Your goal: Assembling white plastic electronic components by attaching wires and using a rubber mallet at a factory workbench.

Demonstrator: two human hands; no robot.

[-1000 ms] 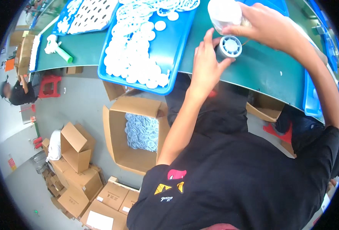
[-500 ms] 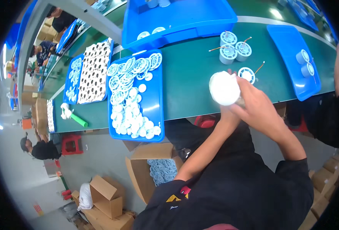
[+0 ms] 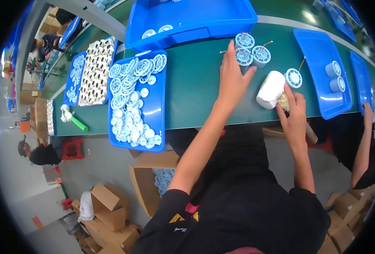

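Observation:
My left hand (image 3: 233, 78) is open, thumb apart from the stretched fingers, at a group of pale blue round motor housings (image 3: 244, 56) with thin wires; whether it touches the nearest one is unclear. My right hand (image 3: 294, 113) is curled around the tan neck of a mallet with a white-wrapped head (image 3: 271, 89), which lies low over the green bench. Its handle (image 3: 311, 134) shows beyond the wrist. A single wired housing (image 3: 294, 78) stands just beyond the right fingertips.
On the left, a blue tray (image 3: 158, 112) holds pale rings and discs. A large blue bin (image 3: 191, 38) stands behind. Another blue tray (image 3: 329, 106) with two housings lies right. A green-handled tool (image 3: 78, 123) rests far left. A co-worker's arm (image 3: 361, 144) is at right.
My hands have parted. The left moved up to the grouped housings; the right lowered the mallet, whose white head was held up facing me. The view has shifted slightly.

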